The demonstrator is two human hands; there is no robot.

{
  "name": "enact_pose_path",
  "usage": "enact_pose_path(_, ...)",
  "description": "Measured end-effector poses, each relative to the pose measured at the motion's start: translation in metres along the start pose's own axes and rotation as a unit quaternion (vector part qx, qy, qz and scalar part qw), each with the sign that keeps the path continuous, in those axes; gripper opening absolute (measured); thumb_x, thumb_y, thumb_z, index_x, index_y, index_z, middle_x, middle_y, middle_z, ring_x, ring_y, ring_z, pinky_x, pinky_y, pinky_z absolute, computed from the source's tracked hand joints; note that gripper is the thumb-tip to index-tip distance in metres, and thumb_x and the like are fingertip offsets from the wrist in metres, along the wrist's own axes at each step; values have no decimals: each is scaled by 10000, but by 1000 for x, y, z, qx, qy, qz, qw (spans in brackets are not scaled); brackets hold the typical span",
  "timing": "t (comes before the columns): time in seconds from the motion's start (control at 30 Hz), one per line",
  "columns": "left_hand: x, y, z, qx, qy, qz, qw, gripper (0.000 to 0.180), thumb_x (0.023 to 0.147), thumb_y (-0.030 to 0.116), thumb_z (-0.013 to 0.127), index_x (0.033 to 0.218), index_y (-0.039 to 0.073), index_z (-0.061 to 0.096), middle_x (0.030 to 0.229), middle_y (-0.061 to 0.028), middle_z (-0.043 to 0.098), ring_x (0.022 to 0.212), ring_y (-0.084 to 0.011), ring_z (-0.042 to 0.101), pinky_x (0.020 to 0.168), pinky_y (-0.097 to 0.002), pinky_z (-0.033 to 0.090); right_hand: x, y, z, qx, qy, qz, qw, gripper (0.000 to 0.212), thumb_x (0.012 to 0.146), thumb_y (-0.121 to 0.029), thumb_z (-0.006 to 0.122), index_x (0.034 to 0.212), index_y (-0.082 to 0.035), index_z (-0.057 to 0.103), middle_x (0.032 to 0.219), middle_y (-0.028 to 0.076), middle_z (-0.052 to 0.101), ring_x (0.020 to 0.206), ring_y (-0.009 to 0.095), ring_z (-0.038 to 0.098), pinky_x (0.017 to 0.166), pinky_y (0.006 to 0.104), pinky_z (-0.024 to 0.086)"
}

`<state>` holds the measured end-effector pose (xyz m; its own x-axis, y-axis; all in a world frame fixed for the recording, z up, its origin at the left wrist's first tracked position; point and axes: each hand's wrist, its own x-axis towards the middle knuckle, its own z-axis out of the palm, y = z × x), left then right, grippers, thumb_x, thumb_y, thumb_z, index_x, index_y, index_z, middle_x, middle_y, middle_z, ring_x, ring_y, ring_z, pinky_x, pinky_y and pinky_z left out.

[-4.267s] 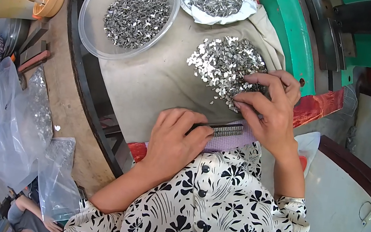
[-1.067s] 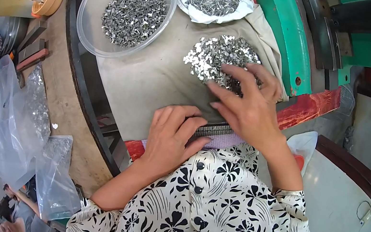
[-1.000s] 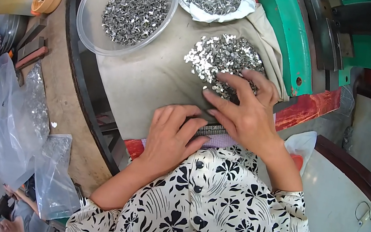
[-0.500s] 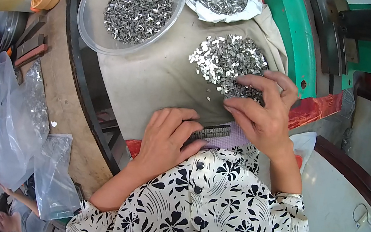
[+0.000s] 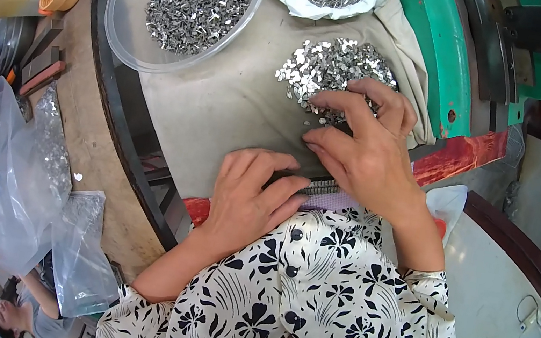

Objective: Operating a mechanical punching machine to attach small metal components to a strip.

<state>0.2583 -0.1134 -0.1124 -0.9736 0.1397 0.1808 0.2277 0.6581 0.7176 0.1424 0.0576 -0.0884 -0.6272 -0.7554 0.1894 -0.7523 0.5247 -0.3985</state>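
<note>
My left hand (image 5: 249, 190) lies at the near edge of the cloth, its fingers and thumb bent around the left end of a dark, ridged metal strip (image 5: 325, 188). That end of the strip is hidden under the hand. My right hand (image 5: 375, 154) hovers over the near side of a pile of small, shiny flat metal pieces (image 5: 311, 69). Its thumb and forefinger are apart, and nothing can be made out between them. A few loose pieces lie on the cloth just beside these fingertips. Purple fabric (image 5: 332, 203) sits under the strip, against my patterned shirt.
Beyond the pile stand a clear tub (image 5: 113, 9) of small metal parts and a lined bowl (image 5: 296, 7) of shiny pins. Green machinery (image 5: 436, 61) borders the right. A wooden bench (image 5: 98, 163) at left bears plastic bags (image 5: 5, 191); another person (image 5: 39, 309) appears at lower left.
My right hand has moved left across the pile's near side, its fingertips now closer to the left hand. The left hand stays at the strip, shifted slightly.
</note>
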Motion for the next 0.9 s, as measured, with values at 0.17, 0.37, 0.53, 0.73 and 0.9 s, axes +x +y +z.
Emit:
enact_pose_path(0.17, 2, 2, 2, 7, 2, 8, 1000, 286, 686, 170, 820, 955, 151, 724, 1055, -19, 634, 941, -236, 576, 805, -364, 404, 5, 5, 6, 43, -6, -11, 999, 73, 697, -157, 721, 753, -133, 681, 1170, -1, 601, 1219, 269, 449, 1014, 476, 266)
enact_pose_path(0.37, 2, 1, 7, 0, 5, 17, 1000, 222, 725, 167, 785, 933, 149, 709, 1051, -15, 630, 945, -231, 580, 832, -371, 405, -11, 1, 2, 13, 53, -15, 998, 157, 658, -196, 792, 776, -162, 695, 1075, -43, 658, 1166, 299, 460, 968, 405, 310)
enact_pose_path(0.53, 2, 2, 8, -13, 4, 6, 1000, 153, 761, 175, 759, 890, 133, 688, 1034, -14, 627, 945, -227, 586, 854, -381, 406, -58, -10, 8, 27, 79, 40, 996, 135, 679, -231, 795, 791, -191, 732, 1050, -74, 651, 1117, 267, 488, 940, 407, 296)
enact_pose_path(0.73, -1, -1, 8, -20, 1, -6, 1000, 250, 750, 192, 779, 947, 98, 656, 1047, -31, 619, 947, -248, 585, 852, -381, 409, -38, 1, 0, 29, 76, 48, 996, 177, 686, -195, 809, 857, -188, 764, 1058, -24, 655, 1120, 301, 471, 961, 424, 327)
enact_pose_path(0.9, -2, -1, 7, -22, 3, -16, 1000, 396, 680, 201, 852, 992, 74, 644, 1075, -63, 632, 966, -261, 592, 823, -374, 414, 4, 11, 8, -11, 66, 3, 998, 160, 691, -173, 798, 842, -174, 743, 1090, -47, 650, 1167, 291, 473, 961, 422, 314)
